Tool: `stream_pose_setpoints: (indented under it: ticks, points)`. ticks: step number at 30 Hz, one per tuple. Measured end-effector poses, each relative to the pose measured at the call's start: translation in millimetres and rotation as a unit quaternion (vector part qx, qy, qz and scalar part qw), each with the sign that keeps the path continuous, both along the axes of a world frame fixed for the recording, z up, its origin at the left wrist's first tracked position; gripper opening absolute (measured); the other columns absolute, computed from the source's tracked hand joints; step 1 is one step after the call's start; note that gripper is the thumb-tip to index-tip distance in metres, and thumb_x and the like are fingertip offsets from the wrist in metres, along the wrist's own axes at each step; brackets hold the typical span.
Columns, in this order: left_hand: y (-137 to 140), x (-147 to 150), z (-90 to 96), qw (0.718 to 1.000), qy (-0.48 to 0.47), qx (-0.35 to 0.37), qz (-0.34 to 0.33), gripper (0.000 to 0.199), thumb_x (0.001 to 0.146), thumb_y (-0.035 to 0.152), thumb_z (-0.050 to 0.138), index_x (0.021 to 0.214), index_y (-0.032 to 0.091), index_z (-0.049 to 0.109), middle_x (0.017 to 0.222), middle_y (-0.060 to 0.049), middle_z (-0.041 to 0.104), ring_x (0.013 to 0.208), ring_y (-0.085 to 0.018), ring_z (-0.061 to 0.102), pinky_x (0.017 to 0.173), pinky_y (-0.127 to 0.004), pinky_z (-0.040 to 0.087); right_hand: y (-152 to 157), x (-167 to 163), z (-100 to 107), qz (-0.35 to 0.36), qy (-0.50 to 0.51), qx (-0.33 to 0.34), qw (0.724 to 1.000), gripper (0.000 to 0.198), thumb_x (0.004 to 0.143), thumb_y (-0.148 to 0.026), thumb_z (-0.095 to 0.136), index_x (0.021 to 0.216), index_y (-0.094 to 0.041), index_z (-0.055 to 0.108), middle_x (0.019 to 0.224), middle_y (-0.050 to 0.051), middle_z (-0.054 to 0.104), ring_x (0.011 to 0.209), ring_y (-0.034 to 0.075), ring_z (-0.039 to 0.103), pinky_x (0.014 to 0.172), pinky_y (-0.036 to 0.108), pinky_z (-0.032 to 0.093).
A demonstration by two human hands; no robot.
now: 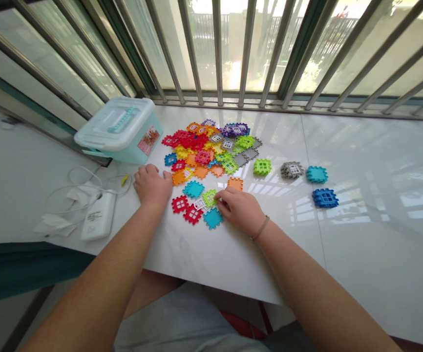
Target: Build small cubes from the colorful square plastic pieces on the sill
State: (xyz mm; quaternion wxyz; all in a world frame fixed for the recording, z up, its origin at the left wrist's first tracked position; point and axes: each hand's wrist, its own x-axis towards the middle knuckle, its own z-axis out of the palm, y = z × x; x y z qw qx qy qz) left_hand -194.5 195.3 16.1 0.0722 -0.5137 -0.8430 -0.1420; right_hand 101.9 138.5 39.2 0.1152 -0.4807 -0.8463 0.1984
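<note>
My right hand (241,210) has its fingertips pinched at the right edge of a lime green window block (209,198). Close around that block lie a white window piece (199,204), red window blocks (193,214), a cyan block (213,218) and a teal block (193,189). An orange block (235,183) lies just beyond my right fingers. My left hand (153,186) rests on the table, holding nothing, its fingers apart and the thumb beside an orange block (178,177). Behind both hands spreads a heap of mixed interlocking blocks (200,142).
Right of the heap stand small stacks: lime green (262,166), grey (291,169), teal (317,174) and blue (325,197). A lidded plastic box (123,137) is at the back left. A white power bank (99,217) with a cable lies left. Metal bars (217,54) line the window behind.
</note>
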Motion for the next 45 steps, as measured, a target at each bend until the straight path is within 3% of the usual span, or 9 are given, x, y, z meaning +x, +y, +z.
stream_pose_setpoints:
  ticks: [45]
  points:
    - [0.0, -0.8, -1.5, 1.0, 0.0, 0.007, -0.004, 0.033, 0.099, 0.038, 0.054, 0.122, 0.017, 0.064, 0.136, -0.023, 0.063, 0.13, -0.043, 0.057, 0.108, -0.058, 0.05, 0.3, 0.5, -3.1, -0.002, 0.014, 0.002, 1.0, 0.025, 0.109, -0.032, 0.055, 0.124, -0.028, 0.075, 0.12, 0.005, 0.078, 0.096, 0.02, 0.072, 0.075, 0.029, 0.041]
